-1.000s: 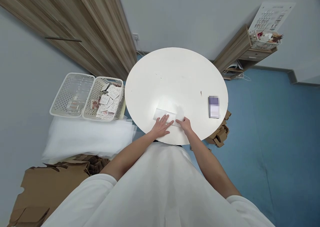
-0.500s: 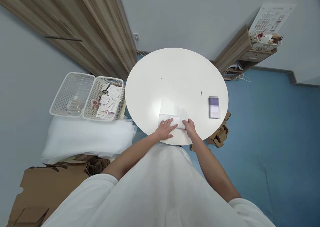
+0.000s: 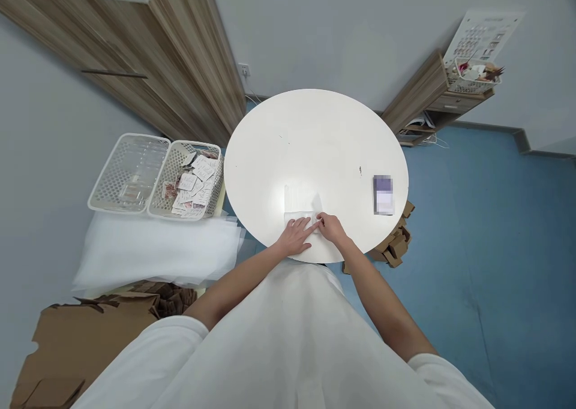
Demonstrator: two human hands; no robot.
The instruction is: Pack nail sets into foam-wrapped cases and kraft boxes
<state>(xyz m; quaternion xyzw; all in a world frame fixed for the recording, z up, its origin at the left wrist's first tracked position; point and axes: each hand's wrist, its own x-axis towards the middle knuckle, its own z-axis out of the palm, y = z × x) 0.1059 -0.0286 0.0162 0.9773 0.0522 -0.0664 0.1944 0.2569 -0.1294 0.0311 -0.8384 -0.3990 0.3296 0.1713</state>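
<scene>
A thin white packing sheet (image 3: 297, 199) lies near the front edge of the round white table (image 3: 324, 127), partly folded over into a flat bundle. My left hand (image 3: 294, 237) rests flat on this bundle with its fingers spread. Just to its right, my right hand (image 3: 332, 227) pinches the right-hand side of the sheet between thumb and fingers. A small translucent flap stands up above the right fingers. Whatever the folds may contain is hidden.
A purple-and-white box (image 3: 383, 195) lies at the table's right. On the left are a white basket (image 3: 153, 202) of printed cards, an open clear-lidded container (image 3: 128, 169), stacked white sheets (image 3: 157, 247) and cardboard (image 3: 90, 343). Folded cartons (image 3: 396, 244) lie on the floor at right.
My right hand has moved left and slightly up, bringing the bundle's right end inward toward my left hand. A flap now stands up there. My left hand stays nearly in place.
</scene>
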